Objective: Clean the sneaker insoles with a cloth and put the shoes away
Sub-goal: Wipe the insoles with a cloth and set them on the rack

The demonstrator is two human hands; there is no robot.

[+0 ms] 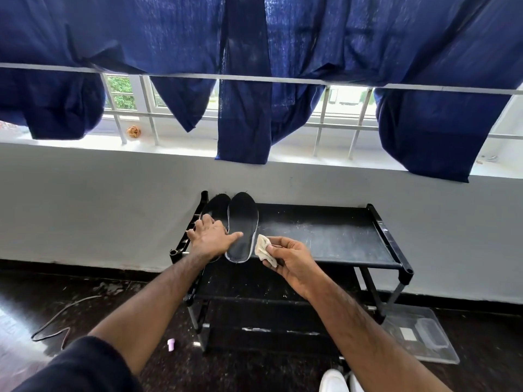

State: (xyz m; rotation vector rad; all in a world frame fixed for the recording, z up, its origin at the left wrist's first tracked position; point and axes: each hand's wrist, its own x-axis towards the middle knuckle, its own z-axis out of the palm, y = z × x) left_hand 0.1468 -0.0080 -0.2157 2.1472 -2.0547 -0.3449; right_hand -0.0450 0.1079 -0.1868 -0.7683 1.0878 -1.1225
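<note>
Two black insoles lie side by side on the left end of a black shoe rack's top shelf (325, 236). My left hand (210, 236) lies flat with spread fingers on the left insole (216, 203), its thumb reaching onto the right insole (243, 222). My right hand (288, 257) pinches a small crumpled white cloth (261, 246) just beside the heel end of the right insole. White sneakers (335, 381) show at the bottom edge on the floor.
The rack stands against a white wall below a barred window. Dark blue curtains (254, 66) hang overhead. A clear plastic lid (424, 338) lies on the floor at the right, a cable (56, 318) and a small pink cap (171, 344) at the left.
</note>
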